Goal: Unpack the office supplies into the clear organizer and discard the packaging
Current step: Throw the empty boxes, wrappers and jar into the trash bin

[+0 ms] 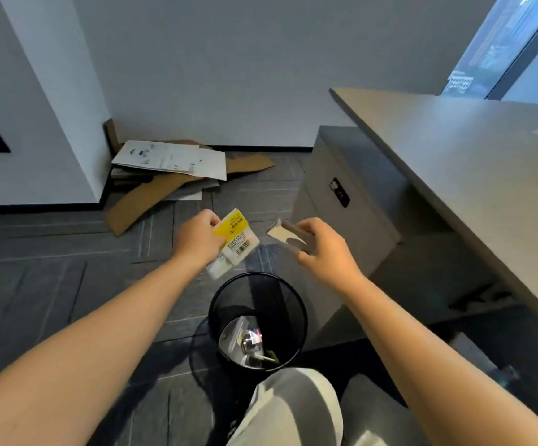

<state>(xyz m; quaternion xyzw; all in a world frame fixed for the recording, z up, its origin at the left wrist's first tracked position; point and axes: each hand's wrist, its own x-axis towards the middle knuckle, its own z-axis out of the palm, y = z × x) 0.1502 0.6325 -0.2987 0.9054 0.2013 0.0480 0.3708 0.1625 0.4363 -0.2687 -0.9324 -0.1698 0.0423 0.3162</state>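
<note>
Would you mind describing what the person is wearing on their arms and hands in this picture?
Nothing shows on either: the left hand and right hand are bare, with no gloves, rings or watch visible, and both forearms are uncovered as far as the picture's edge, so no sleeves show.

Both bare forearms reach forward and inward. The left hand point(198, 241) is curled in a grip, knuckles up; the right hand point(324, 252) pinches with curled fingers.

Both arms are stretched out over a black mesh bin point(258, 320) with some clear wrappers in it already. Left hand point(197, 241) grips a yellow-and-white package point(237, 243), right hand point(322, 249) pinches a small cardboard piece point(288, 236). Flattened cardboard point(171, 172) is piled far left by the wall, grey desk point(454, 140) on the right.
</note>
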